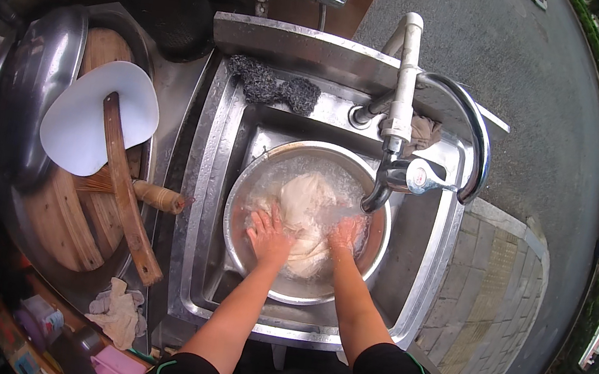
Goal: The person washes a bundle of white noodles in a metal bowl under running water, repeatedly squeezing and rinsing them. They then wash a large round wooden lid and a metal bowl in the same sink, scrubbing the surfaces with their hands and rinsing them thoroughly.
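A round metal basin of cloudy water stands in a stainless steel sink. Pale, cream-coloured cloth lies bunched in the water. My left hand, fingers spread, rests at the cloth's left side, partly in the water. On the other side, my right hand is in the splashing water beside the cloth; its fingers are blurred, so whether it grips any cloth is unclear. Just above it is the spout of a metal tap, with water seemingly running into the basin.
Dark wire scourers and a brown rag lie on the sink's back ledge. At left, a large pan with wooden boards holds a white-bladed wooden-handled scoop and a brush. A cloth hangs near the lower left.
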Demonstrator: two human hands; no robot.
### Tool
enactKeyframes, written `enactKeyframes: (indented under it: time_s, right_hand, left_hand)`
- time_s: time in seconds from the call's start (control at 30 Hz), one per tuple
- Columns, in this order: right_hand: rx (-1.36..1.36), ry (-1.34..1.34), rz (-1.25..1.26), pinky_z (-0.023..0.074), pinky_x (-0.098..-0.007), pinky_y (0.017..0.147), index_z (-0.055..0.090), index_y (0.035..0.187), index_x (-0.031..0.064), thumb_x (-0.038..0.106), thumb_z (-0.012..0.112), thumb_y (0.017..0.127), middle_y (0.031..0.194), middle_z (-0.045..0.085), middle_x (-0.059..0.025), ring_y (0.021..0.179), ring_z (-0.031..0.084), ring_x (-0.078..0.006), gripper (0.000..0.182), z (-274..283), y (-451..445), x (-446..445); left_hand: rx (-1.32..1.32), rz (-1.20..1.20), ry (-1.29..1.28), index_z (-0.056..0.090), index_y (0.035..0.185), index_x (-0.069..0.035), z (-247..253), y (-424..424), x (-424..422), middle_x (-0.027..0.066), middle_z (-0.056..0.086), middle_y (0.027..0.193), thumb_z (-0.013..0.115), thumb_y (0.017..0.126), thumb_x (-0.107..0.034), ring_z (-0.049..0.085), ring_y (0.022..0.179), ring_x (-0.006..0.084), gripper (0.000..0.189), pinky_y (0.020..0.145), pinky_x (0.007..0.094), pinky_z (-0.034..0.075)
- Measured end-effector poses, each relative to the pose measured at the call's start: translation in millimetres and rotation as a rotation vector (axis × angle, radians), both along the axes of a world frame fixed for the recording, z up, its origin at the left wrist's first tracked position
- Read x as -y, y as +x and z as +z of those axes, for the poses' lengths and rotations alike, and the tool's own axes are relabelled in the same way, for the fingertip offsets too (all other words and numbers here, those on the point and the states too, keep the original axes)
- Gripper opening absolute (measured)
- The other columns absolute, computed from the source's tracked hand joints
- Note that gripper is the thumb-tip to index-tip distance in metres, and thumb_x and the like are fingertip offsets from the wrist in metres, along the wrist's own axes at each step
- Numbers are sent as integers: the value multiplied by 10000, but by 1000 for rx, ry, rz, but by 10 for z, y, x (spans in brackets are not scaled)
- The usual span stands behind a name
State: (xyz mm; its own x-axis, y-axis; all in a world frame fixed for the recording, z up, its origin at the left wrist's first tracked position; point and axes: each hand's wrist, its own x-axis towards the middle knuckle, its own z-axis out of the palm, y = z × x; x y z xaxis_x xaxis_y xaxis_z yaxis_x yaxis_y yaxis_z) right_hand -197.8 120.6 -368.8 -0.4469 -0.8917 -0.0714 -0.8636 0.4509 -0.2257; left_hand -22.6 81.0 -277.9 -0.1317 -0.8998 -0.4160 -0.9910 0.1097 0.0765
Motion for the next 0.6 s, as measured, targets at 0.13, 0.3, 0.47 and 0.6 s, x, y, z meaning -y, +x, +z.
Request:
enactKeyframes:
  time_s: [0.13, 0.3, 0.47, 0.6]
  right_hand:
    - [124, 122, -62, 371, -536, 879, 555, 1145, 85, 233, 632, 749, 1172, 546, -222, 1116, 475, -410, 429, 13, -87, 3]
    - [329, -109, -174, 409, -488, 836, 593, 1104, 58, 178, 665, 679, 1097, 563, -215, 1055, 511, -386, 448, 739, 416, 77]
    - [1506, -2, -29, 411, -275, 884, 575, 1133, 25, -58, 594, 642, 1055, 549, -25, 1021, 525, -162, 499, 2700, 998, -36]
    - [1972, 86, -110, 421, -273, 861, 511, 1230, 25, -82, 582, 663, 1071, 571, -19, 1001, 528, -136, 582, 3129, 1148, -260]
  left_hand:
    - [-84, -5, 123, 134, 1500, -141, 23, 28, 24, 239, 247, 1469, 601, 785, -542, 144, 1381, 402, 944, 1017, 579, 212]
    - [-681, 632, 566, 127, 1500, -282, 241, 100, 196, 179, 204, 1502, 503, 771, -727, 123, 1396, 402, 933, 1047, 643, 157]
    - [-1684, 1183, 1336, 342, 1426, -144, 97, 420, 369, 119, 434, 1387, 445, 832, -689, 419, 1269, 285, 813, 1056, 446, 339]
    - [-1881, 1163, 1519, 394, 1379, -108, 308, 372, 315, 114, 484, 1334, 441, 881, -559, 472, 1220, 263, 673, 1026, 421, 383]
